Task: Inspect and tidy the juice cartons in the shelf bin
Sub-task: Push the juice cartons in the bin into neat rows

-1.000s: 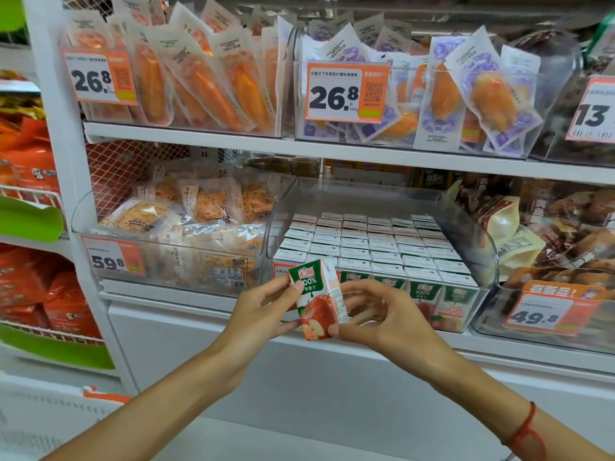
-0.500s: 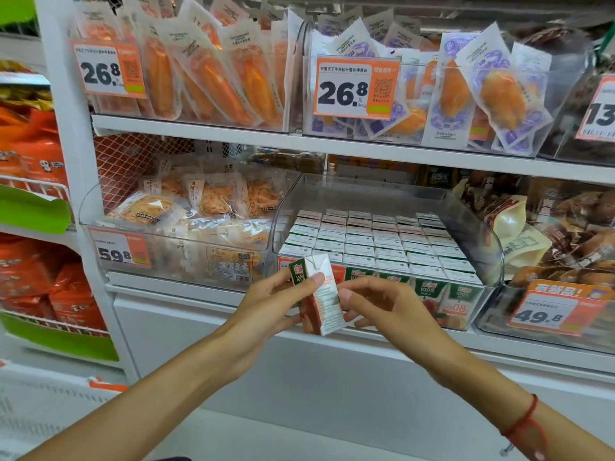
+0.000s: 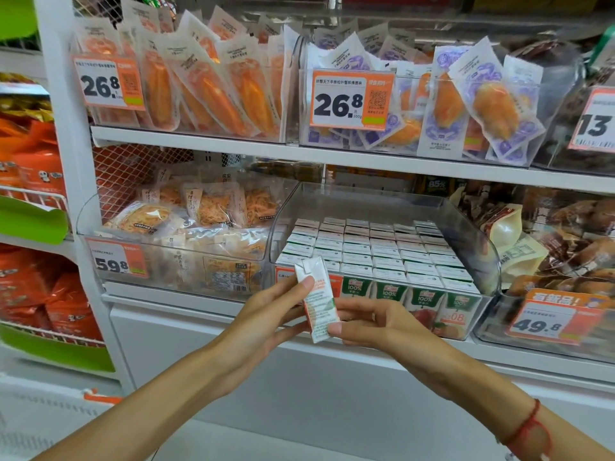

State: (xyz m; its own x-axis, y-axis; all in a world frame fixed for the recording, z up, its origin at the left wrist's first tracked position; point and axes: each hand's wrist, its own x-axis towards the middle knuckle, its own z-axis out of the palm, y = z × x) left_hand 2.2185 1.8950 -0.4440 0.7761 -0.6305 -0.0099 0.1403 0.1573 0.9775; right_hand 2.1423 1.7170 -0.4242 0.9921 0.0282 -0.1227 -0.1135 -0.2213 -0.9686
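A small juice carton (image 3: pixel 317 299) is held upright in front of the shelf, its white printed back panel facing me. My left hand (image 3: pixel 266 314) pinches its left side, thumb near the top. My right hand (image 3: pixel 369 322) pinches its lower right corner with the fingertips. Behind it stands the clear shelf bin (image 3: pixel 472 241), packed with several neat rows of the same cartons (image 3: pixel 376 251); the front row shows green and red "100%" faces (image 3: pixel 422 299).
A clear bin of shredded snack packs (image 3: pixel 186 234) sits left of the carton bin, and a bin of brown packets (image 3: pixel 565 247) sits to the right. The upper shelf (image 3: pixel 299 153) overhangs with hanging pouches. White shelf upright (image 3: pixel 63 161) at left.
Both hands have turned the carton round: its apple front faced me a second ago, and now its white back panel does. It has also risen a little.
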